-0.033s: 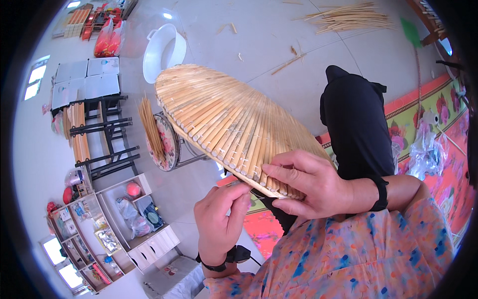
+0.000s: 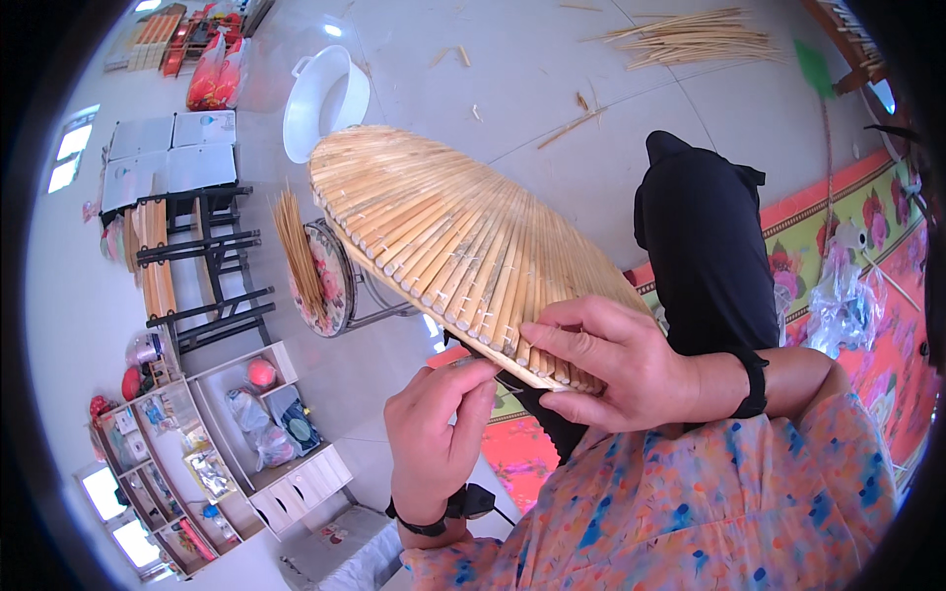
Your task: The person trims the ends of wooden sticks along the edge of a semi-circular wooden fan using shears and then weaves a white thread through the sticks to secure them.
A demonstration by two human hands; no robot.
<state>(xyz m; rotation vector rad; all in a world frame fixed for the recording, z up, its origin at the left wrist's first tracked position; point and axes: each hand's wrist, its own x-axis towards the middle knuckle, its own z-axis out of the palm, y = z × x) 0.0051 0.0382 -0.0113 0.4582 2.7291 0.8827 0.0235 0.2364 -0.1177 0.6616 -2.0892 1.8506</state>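
A round mat of pale stalks (image 2: 443,222), stitched side by side with short white thread marks, is tilted up in front of me. My right hand (image 2: 621,364) grips its near edge, fingers on the upper face and thumb underneath. Close below the rim is my left hand (image 2: 443,424), thumb and forefinger pinched together. Whatever those fingertips hold is too small to make out. The underside of the mat is mostly hidden.
Behind the mat stands a round flower-patterned stool (image 2: 330,276) with thin sticks (image 2: 296,246) on it. A white basin (image 2: 325,98) sits on the floor beyond. Loose stalks (image 2: 690,37) lie at the far right, and clear plastic (image 2: 847,300) rests on a floral mat (image 2: 867,364).
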